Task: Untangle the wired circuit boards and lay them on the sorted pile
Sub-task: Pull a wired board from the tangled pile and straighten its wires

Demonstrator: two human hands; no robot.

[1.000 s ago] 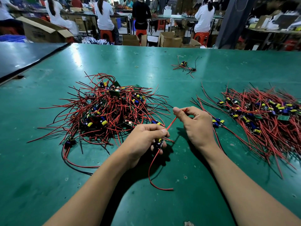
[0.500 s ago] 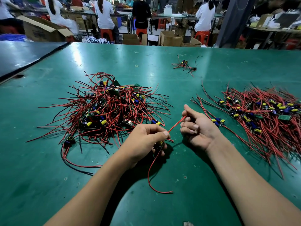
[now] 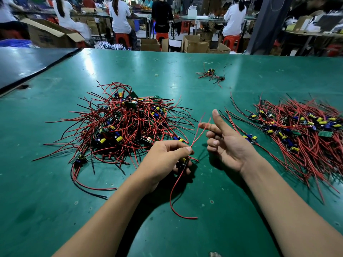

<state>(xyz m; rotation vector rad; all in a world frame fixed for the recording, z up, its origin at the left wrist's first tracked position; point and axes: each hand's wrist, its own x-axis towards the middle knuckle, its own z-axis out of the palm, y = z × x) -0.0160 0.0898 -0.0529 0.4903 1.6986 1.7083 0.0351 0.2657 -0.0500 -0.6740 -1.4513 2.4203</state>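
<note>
Finding: my right hand (image 3: pixel 228 143) has let go of the red wire (image 3: pixel 197 131) it pinched a moment ago. Thumb and forefinger now stand apart, holding nothing. The board (image 3: pixel 182 160) looks free of the tangled pile (image 3: pixel 126 127) at left. My left hand (image 3: pixel 167 158) pinches it near centre. The sorted pile (image 3: pixel 300 132) lies right, and laying the board there remains outstanding.

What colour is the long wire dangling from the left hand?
Red; the wire hangs from the left hand, clearest in the head view.
</note>
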